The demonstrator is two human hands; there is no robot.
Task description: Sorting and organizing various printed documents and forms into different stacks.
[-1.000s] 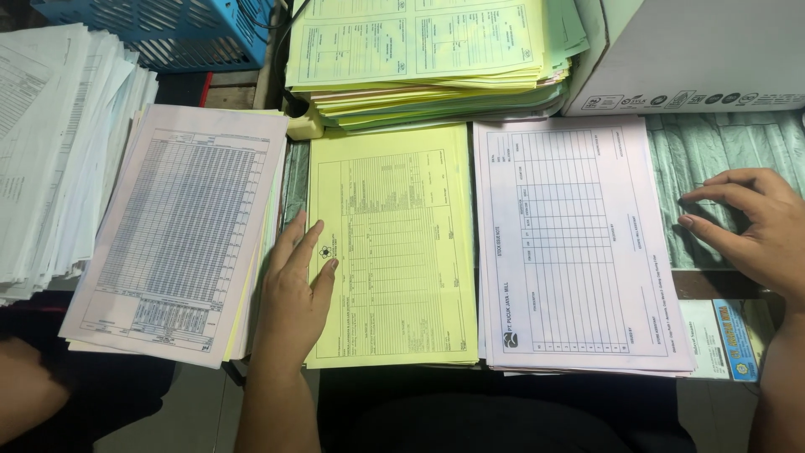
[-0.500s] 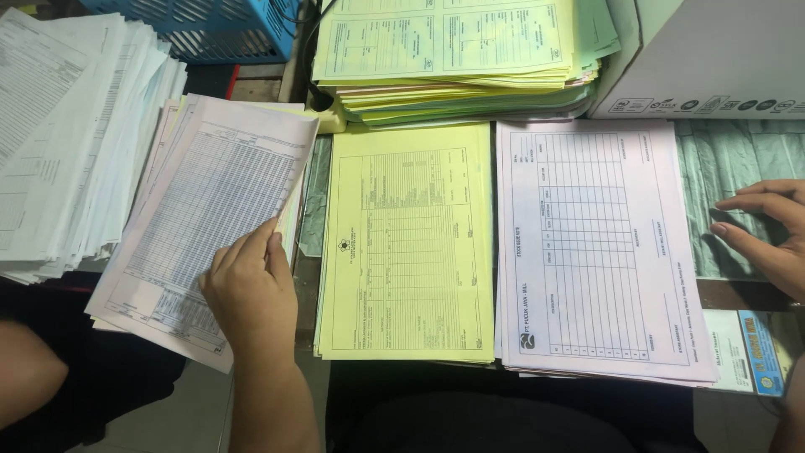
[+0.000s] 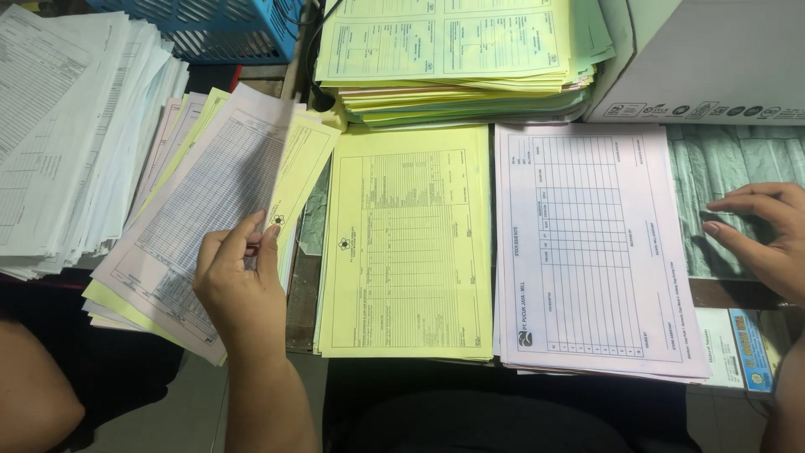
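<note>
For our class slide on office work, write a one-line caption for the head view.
Left hand lifts a pale printed sheet from a stack beside yellow forms; right hand rests on green paper.

Form pile (image 3: pixel 407 243) between fanned sheets (image 3: pixel 193 226) left, table-form pile (image 3: pixel 591 252) right.

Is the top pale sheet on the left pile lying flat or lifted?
Lifted: the left hand pinches the pale sheet and raises its right edge, exposing the yellow sheet beneath.

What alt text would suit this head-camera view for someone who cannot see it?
The left hand lifts a pale pink form off a mixed stack, baring a yellow sheet. The right hand rests flat on a green surface, beside yellow and pink form piles.
</note>
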